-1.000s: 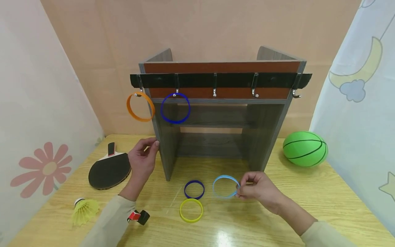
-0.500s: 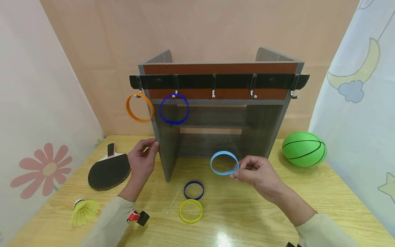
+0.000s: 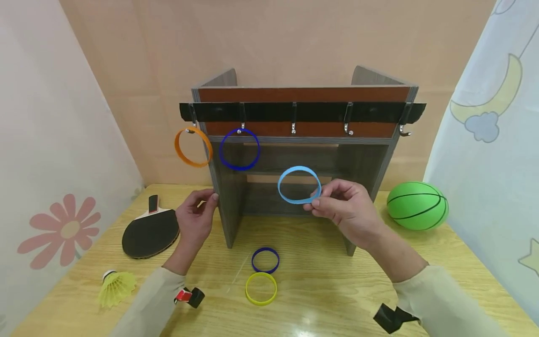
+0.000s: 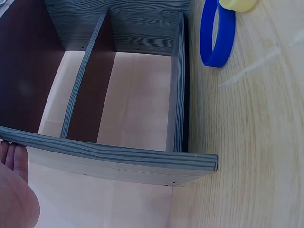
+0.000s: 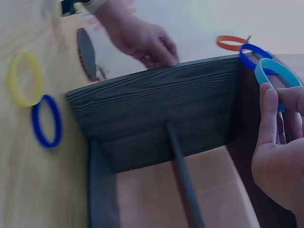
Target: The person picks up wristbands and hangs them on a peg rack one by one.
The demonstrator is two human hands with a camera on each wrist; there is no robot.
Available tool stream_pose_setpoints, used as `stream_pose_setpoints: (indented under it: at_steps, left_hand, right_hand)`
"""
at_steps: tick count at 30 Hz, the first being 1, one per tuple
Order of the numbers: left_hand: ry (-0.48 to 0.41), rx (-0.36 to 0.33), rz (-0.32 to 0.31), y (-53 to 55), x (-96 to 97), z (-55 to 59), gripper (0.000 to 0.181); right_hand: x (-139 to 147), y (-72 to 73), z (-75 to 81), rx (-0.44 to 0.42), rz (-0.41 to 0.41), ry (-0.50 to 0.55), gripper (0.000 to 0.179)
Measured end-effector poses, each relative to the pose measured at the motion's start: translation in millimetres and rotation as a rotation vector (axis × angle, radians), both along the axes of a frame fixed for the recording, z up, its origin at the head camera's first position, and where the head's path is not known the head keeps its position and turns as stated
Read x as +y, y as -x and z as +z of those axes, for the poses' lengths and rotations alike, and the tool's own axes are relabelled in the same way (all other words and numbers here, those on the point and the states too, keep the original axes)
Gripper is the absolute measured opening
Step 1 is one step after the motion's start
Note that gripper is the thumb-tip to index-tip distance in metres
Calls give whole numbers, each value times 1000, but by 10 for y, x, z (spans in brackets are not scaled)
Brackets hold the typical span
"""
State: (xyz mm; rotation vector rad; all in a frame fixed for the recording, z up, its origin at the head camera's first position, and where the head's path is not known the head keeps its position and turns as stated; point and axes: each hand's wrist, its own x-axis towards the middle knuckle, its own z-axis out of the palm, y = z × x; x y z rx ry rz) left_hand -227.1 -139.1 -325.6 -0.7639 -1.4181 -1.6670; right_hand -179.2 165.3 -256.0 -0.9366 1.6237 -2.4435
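My right hand [image 3: 347, 208] pinches a light blue wristband [image 3: 299, 185] between thumb and fingers, raised before the shelf opening. The left hand [image 3: 195, 213] grips the front edge of the left side panel [image 3: 223, 201] of a grey wooden shelf. Along the shelf's top front runs a black strip [image 3: 269, 112] with several metal hooks. From the leftmost hook hangs an orange wristband [image 3: 180, 152], and a blue wristband [image 3: 240, 167] hangs from the hook beside it. On the table lie a dark blue wristband [image 3: 265, 260] and a yellow wristband [image 3: 261, 289], close together.
A table tennis paddle [image 3: 149, 234] and a yellow shuttlecock [image 3: 118, 288] lie on the table at the left. Right of the shelf sits a green ball [image 3: 417, 206] with black lines. Patterned cloth hangs at both sides.
My right hand has lifted the light blue wristband from near the tabletop up to the shelf's middle, slightly leftward. The left hand keeps its place on the panel.
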Motion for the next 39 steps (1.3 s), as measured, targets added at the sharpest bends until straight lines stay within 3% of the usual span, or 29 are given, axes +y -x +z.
stream_pose_setpoints:
  at_steps: [7, 17, 25, 33, 39]
  left_hand:
    - [-3, 10, -6, 24, -13, -29, 8]
    - [11, 5, 17, 31, -17, -19, 10]
    - [11, 11, 2, 33, -10, -19, 10]
    - [20, 12, 14, 15, -5, -7, 11]
    - [18, 16, 19, 97, -37, -94, 13]
  right_hand:
    - [-80, 64, 254, 35, 9, 44, 24]
    - [-136, 168, 445, 11, -28, 95, 22]
    - [-168, 209, 498, -23, -37, 112, 10]
    - [-171, 247, 455, -57, -55, 92, 15]
    - [-157, 254, 415, -78, -66, 62, 14]
